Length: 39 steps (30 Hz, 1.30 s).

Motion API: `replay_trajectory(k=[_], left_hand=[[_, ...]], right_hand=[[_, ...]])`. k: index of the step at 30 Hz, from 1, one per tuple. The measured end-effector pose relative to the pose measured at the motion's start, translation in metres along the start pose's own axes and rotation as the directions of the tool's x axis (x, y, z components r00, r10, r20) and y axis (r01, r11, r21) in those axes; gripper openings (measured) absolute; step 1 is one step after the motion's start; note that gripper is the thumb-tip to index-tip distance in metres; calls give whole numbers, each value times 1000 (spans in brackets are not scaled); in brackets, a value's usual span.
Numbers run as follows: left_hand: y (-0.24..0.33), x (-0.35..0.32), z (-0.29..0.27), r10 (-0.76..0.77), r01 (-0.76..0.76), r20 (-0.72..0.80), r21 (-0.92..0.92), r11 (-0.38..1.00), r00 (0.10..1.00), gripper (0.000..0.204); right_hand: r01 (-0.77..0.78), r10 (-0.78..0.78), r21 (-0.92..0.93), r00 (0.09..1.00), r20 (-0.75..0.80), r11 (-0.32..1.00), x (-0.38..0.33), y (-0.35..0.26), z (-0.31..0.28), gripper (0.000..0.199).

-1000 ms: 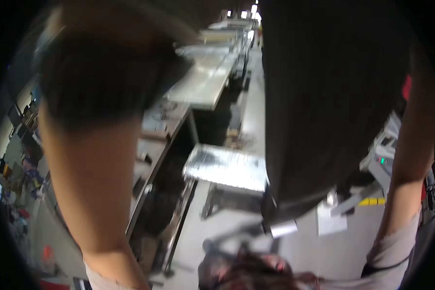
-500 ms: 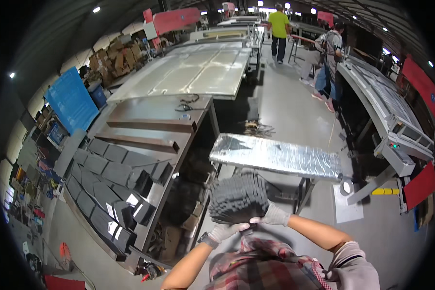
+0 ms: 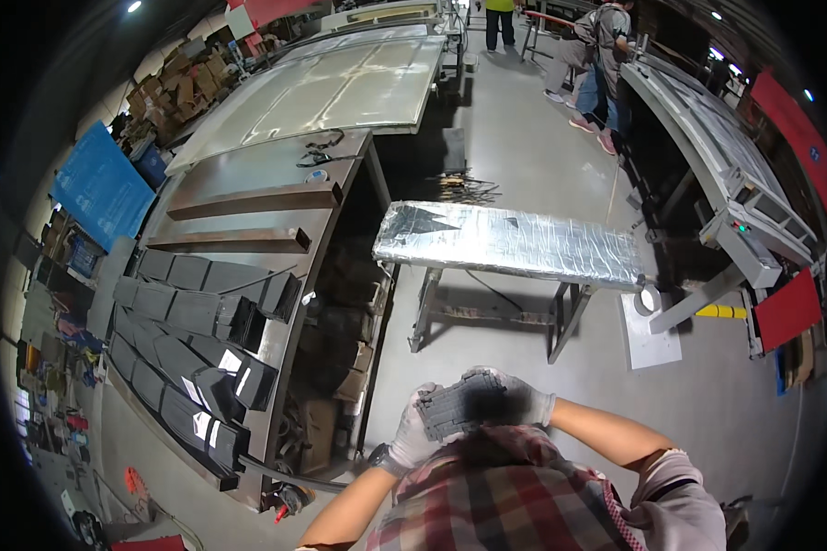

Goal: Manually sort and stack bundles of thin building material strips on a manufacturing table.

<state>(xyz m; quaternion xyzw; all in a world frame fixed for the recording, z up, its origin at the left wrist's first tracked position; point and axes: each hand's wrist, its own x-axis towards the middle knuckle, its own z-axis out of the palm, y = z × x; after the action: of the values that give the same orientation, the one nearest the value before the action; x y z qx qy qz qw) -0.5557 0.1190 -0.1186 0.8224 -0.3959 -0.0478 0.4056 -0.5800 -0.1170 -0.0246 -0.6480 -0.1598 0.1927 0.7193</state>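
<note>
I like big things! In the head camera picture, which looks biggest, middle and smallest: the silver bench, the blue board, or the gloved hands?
1. silver bench
2. blue board
3. Gloved left hand and right hand, though they're nearest the camera.

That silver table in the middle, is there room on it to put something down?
Yes. The foil-wrapped table looks bare from end to end, with open floor beyond it. The dark workbench to its left is crowded with dark metal channels. Both gloved hands, left hand and right hand, hold a dark glove.

Bright overhead ceiling lamps [image 3: 134,6]; glare on the foil-wrapped table [image 3: 515,241]; dark vignetted rim, bent edges; gloved hands [image 3: 473,409] blurred.
</note>
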Motion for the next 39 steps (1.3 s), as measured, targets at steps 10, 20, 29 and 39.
replay_trajectory(k=[10,20,29,39], left_hand=[[18,-14,5,-325,295,32,-508,809,945,86],[-2,-20,19,-190,106,-222,-341,934,956,98],[-4,1,11,-9,7,23,96,995,1000,93],[6,-1,-15,-110,112,-60,27,993,992,104]], right_hand=[[22,-13,-631,1000,18,775,-1,64,-17,75],[214,-439,-811,896,-59,545,40,-57,25,83],[328,-516,-922,837,183,204,79,-59,36,65],[-99,239,-955,970,-30,280,-86,87,-88,90]])
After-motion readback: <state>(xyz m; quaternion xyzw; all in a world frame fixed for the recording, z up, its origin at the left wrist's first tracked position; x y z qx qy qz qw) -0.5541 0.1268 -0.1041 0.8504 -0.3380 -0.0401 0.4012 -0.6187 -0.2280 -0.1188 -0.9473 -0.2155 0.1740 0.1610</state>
